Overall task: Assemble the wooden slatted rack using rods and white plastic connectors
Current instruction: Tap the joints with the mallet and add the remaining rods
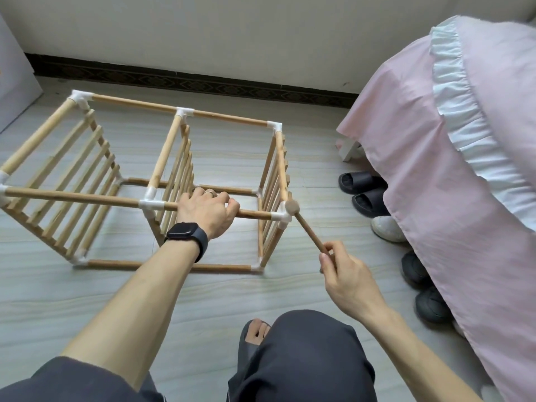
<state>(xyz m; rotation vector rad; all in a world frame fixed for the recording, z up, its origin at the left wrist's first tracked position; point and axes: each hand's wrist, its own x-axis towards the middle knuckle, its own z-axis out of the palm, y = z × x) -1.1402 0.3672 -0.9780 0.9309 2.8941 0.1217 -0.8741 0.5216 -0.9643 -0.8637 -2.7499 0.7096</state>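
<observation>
The left hand (207, 210), with a dark watch (187, 236) on its wrist, is curled round the top front rod (87, 197). The right hand (346, 274), at 4 o'clock of it and well apart, pinches the handle end of a small wooden mallet (309, 232), whose head touches the white corner connector (280, 217). The rack (166, 153) stands on the floor (304, 169) at 11 o'clock of the person. It looks light and stiff but probably wobbly at the joints, so it is best held by a rod near a connector, not by the thin slats. Slippers (359, 182) and a pink bed cover (435, 140) lie at 2 o'clock. No writing is readable.
</observation>
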